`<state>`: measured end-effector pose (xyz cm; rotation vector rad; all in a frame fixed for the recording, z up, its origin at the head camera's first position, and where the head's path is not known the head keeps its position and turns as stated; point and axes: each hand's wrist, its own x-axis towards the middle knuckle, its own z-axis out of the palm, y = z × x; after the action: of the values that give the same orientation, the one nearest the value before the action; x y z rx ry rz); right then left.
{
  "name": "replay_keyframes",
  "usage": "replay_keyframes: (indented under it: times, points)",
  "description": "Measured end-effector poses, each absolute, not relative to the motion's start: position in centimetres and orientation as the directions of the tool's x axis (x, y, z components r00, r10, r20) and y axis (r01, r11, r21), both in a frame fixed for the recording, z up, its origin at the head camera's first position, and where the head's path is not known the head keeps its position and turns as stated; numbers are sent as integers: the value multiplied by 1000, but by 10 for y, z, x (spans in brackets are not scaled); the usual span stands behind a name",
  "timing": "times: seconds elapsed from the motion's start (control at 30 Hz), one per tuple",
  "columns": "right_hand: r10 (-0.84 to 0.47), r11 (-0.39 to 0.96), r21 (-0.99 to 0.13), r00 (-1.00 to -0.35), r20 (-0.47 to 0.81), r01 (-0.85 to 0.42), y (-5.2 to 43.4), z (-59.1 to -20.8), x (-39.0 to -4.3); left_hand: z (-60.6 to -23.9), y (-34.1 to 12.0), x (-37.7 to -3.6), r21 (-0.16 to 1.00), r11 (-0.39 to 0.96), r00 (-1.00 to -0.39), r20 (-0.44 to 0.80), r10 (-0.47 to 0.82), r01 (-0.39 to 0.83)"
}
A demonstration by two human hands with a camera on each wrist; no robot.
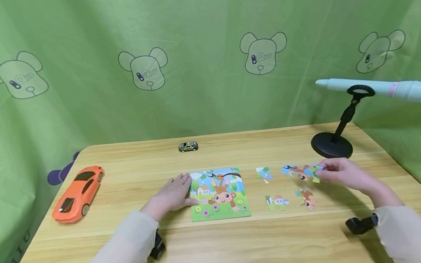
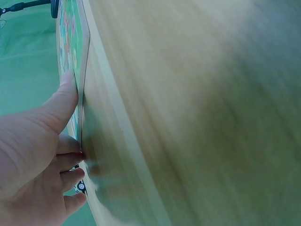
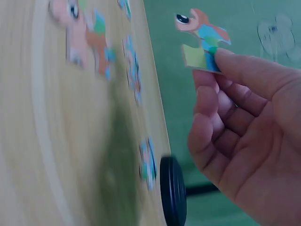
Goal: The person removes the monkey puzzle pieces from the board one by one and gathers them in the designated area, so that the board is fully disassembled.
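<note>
Holding, right hand (image 1: 343,172): fingers pinch a puzzle piece (image 3: 202,40) showing a bird, lifted just above the bench (image 1: 225,252), right of the board.
Left hand (image 1: 172,193): fingers straight, flat on the bench, thumb against the left edge of the puzzle board (image 1: 219,194).
Loose pieces (image 1: 277,202): lying between board and right hand.
Writing: none readable on board or pieces.
Orange toy car (image 1: 78,193): far left.
</note>
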<state>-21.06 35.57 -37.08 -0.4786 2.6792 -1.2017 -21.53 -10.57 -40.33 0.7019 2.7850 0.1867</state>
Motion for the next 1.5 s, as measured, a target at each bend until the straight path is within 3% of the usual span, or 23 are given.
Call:
replay_keyframes:
  times: [0.33,0.67,1.5]
  points:
    - [-347,614,-772,-935,-79,-163,413,-386,-205,-403,-106,-216,187,876,-848,-227,479,445]
    - [-257,742,-669,-940,-225,-43,431,-402,-205,-403,-106,-215,190,875,-848,-226,480,445]
    - [-218,788,-612,-960,-175,-67,422,-401,-207,-405,-106,-217,199,876,-848,-232,477,439]
